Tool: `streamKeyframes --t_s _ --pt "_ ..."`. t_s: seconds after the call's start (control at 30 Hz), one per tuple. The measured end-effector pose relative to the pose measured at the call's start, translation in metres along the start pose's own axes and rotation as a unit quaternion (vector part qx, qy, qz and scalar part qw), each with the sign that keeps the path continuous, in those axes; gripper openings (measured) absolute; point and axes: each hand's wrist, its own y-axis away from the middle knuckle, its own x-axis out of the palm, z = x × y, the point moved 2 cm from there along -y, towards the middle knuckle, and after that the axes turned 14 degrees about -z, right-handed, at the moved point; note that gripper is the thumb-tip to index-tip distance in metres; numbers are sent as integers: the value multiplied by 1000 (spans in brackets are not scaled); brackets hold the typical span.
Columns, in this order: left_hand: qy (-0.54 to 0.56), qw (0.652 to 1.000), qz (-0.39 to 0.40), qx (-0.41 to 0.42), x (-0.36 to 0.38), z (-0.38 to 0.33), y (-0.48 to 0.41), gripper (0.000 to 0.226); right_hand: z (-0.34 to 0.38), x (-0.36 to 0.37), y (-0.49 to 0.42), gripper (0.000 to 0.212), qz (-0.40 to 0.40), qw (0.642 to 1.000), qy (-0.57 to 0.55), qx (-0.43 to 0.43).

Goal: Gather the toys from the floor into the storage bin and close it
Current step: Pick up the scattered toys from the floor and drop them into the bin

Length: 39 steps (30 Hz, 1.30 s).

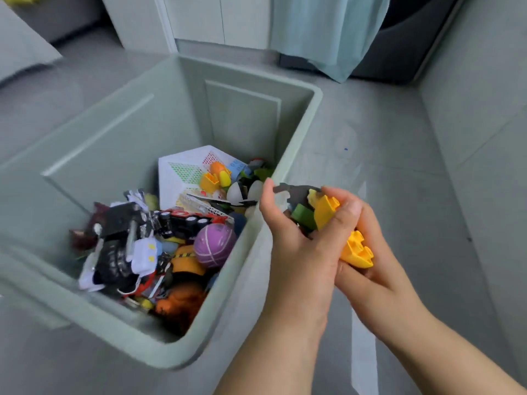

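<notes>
The pale green storage bin (296,129) stands open on the floor, with no lid in view. Inside lie several toys: a purple ball (214,246), a black and white robot figure (119,246), a white mesh basket (182,172) and an orange plush (179,303). Just right of the bin's right rim, my left hand (296,246) and my right hand (370,252) are cupped together around a handful of small toys. The handful includes yellow blocks (356,252), a green block (305,216) and a dark grey piece (299,192).
Grey tiled floor (399,166) surrounds the bin. A white cabinet (199,21) and a hanging light blue cloth (328,32) stand behind it, with a dark appliance (405,44) at the back right. A grey cushion (20,52) lies at the far left.
</notes>
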Motion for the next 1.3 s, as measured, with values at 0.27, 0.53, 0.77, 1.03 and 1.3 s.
streamKeyframes --t_s 0.27,0.53,0.77,1.03,1.3 --pt "-18 973 -224 62 -91 -102 -27 81 45 130 -42 40 164 980 104 -45" --pt "-149 963 -223 30 -127 -98 -36 85 21 163 -45 66 168 952 255 -23" --pt "-153 949 -189 200 -76 -85 -16 52 27 64 -56 47 -18 973 230 -27" --pt "-217 972 88 -27 -2 47 6 49 -115 -107 -63 53 -167 868 430 183" --pt "-466 885 -16 -10 -2 158 -83 90 -210 -133 -97 82 74 827 549 93"
